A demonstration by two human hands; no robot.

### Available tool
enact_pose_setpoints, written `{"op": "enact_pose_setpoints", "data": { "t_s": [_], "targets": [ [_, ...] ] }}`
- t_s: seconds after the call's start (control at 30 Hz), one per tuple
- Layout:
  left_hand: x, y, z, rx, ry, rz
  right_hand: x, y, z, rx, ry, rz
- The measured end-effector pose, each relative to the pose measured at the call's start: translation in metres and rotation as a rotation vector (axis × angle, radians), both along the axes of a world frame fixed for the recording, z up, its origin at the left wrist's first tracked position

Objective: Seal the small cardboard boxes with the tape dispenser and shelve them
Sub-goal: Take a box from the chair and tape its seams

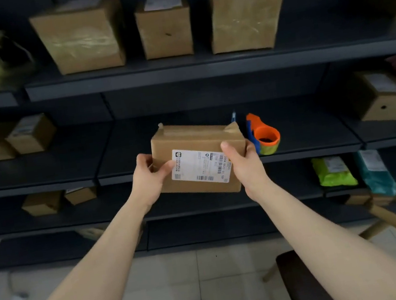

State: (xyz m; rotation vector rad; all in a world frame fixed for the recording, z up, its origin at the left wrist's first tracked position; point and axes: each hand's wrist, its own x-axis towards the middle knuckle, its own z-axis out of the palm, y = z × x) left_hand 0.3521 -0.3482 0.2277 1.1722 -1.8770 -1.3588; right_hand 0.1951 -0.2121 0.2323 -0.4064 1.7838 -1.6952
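A small cardboard box (190, 139) with a white shipping label facing me is held up in front of the middle shelf (47, 171). Clear tape runs along its top seam. My left hand (149, 175) grips its left end, thumb on the front face. My right hand (244, 162) grips its right end, thumb over the label's edge. The orange and blue tape dispenser (264, 134) lies on the middle shelf just right of the box, apart from both hands.
Three taped boxes (165, 29) stand on the upper shelf. More small boxes (31, 134) sit at the left and one box (385, 96) at the right. Green and teal mailer bags (334, 171) lie on the lower shelf. A wooden chair (389, 220) stands at bottom right.
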Motion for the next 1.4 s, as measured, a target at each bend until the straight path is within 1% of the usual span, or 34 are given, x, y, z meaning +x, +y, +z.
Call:
{"op": "enact_pose_setpoints", "data": {
  "t_s": [0.13,0.33,0.57,0.8,0.97,1.1,1.17,1.27,1.3,1.33,1.4],
  "targets": [
    [0.005,-0.034,-0.012,0.033,-0.004,0.003,0.002,-0.037,-0.011,0.043,-0.009,0.021],
    [-0.004,-0.083,-0.033,0.074,-0.076,-0.044,-0.009,-0.083,-0.026,0.087,0.015,0.047],
    [-0.013,-0.124,-0.056,0.1,-0.216,-0.102,-0.019,-0.12,-0.047,0.11,-0.052,0.046],
    [-0.022,-0.14,-0.046,0.153,-0.3,-0.141,-0.022,-0.134,-0.053,0.084,-0.052,0.017],
    [-0.035,-0.153,-0.04,0.218,-0.304,-0.058,-0.018,-0.127,-0.053,0.11,-0.02,0.062],
    [-0.044,-0.158,-0.032,0.229,-0.272,0.042,-0.037,-0.13,-0.039,0.159,0.007,-0.016],
    [-0.049,-0.151,-0.027,0.189,-0.239,0.147,-0.055,-0.138,-0.031,0.171,0.045,-0.045],
    [-0.058,-0.134,-0.018,0.048,-0.17,0.375,-0.079,-0.155,-0.016,0.165,0.071,0.001],
    [-0.062,-0.127,-0.015,0.017,-0.168,0.414,-0.086,-0.16,-0.014,0.176,0.077,0.027],
    [-0.066,-0.12,-0.014,0.008,-0.18,0.412,-0.091,-0.163,-0.011,0.199,0.091,0.056],
    [-0.074,-0.106,-0.013,-0.001,-0.236,0.33,-0.098,-0.167,-0.008,0.246,0.137,0.118]
  ]
}}
